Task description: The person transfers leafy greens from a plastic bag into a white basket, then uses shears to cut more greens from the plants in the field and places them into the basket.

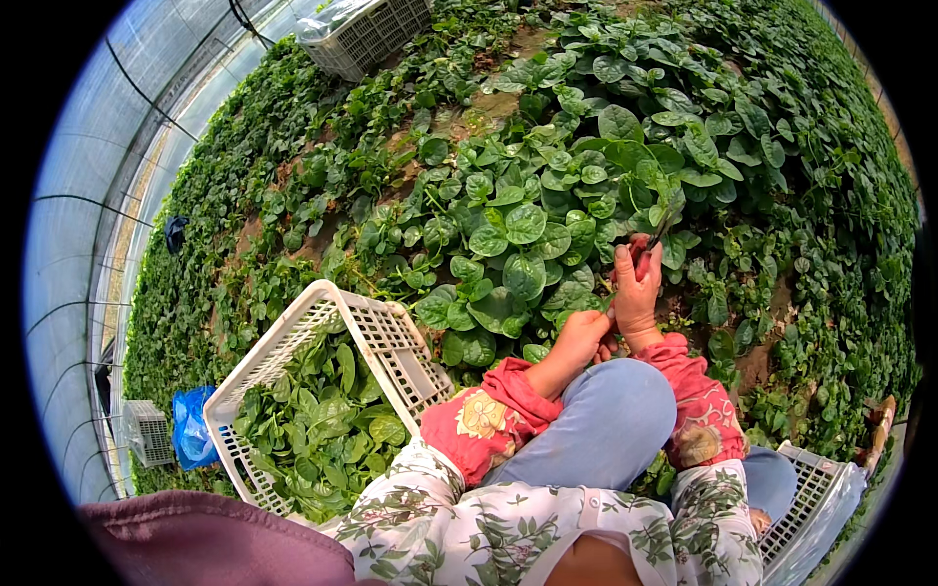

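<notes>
My right hand [636, 293] is closed around the red handles of scissors or snips [648, 253], whose dark blades point up and away over the leaves. Just left of it and close against it, my left hand [580, 340] has its fingers curled at the edge of the leafy plants [524, 275]; what lies between those fingers is too small to tell. Both hands are just beyond my raised knee. To the left, a tilted white plastic crate [341, 308] holds many picked green leaves [322, 425].
A grey crate with plastic film [366, 36] stands among the plants at the top. Another crate [799, 498] is at the lower right. A blue plastic bag [192, 428] and a small crate [149, 432] lie at left, near the greenhouse's film wall [80, 242].
</notes>
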Motion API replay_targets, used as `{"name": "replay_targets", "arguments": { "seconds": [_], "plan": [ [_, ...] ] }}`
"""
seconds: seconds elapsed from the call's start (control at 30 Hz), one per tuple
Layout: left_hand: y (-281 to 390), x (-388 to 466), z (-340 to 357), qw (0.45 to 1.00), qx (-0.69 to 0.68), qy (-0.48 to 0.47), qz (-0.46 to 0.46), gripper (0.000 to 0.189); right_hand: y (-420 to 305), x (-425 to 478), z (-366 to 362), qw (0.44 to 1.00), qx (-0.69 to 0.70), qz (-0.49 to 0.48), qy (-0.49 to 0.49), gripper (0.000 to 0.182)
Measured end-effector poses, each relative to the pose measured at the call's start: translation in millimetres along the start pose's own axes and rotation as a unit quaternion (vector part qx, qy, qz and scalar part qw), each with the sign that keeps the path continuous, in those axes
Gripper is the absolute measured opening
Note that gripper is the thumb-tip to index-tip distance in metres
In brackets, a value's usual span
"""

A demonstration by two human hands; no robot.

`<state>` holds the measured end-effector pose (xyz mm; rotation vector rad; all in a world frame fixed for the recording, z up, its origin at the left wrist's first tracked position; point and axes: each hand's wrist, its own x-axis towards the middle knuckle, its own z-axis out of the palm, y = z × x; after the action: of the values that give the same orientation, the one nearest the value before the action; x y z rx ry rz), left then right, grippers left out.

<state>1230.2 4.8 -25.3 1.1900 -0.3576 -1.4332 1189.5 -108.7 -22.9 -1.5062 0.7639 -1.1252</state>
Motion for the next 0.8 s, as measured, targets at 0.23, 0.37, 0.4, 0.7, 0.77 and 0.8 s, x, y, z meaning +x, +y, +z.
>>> {"name": "replay_targets", "arguments": {
  "seconds": [0.23,0.37,0.4,0.7,0.77,0.8],
  "plan": [
    [-14.5,10.4,25.2,0.986,0.118,-0.093,0.075,0.019,6.9,14.3,-70.5,0.845,0.409,0.336,0.077,0.024],
    [-13.5,20.5,28.2,0.983,0.143,-0.061,0.093,0.016,20.0,-3.1,-80.3,0.788,0.467,0.389,0.103,0.026],
    [-14.6,22.3,26.4,0.983,0.165,-0.031,0.072,0.016,22.9,-6.0,-81.5,0.803,0.466,0.348,0.133,0.028],
    [-20.0,40.4,42.0,0.987,0.07,-0.139,-0.047,0.035,37.1,-18.9,-100.1,0.931,0.297,0.159,0.138,0.03],
    [-16.9,44.8,48.0,0.98,0.151,-0.119,-0.059,0.029,38.1,-26.8,-98.4,0.928,0.289,0.188,0.141,0.032],
    [-19.3,48.5,45.9,0.97,0.185,-0.143,-0.065,0.026,48.4,-36.4,-93.8,0.91,0.316,0.229,0.142,0.034]
  ]
}}
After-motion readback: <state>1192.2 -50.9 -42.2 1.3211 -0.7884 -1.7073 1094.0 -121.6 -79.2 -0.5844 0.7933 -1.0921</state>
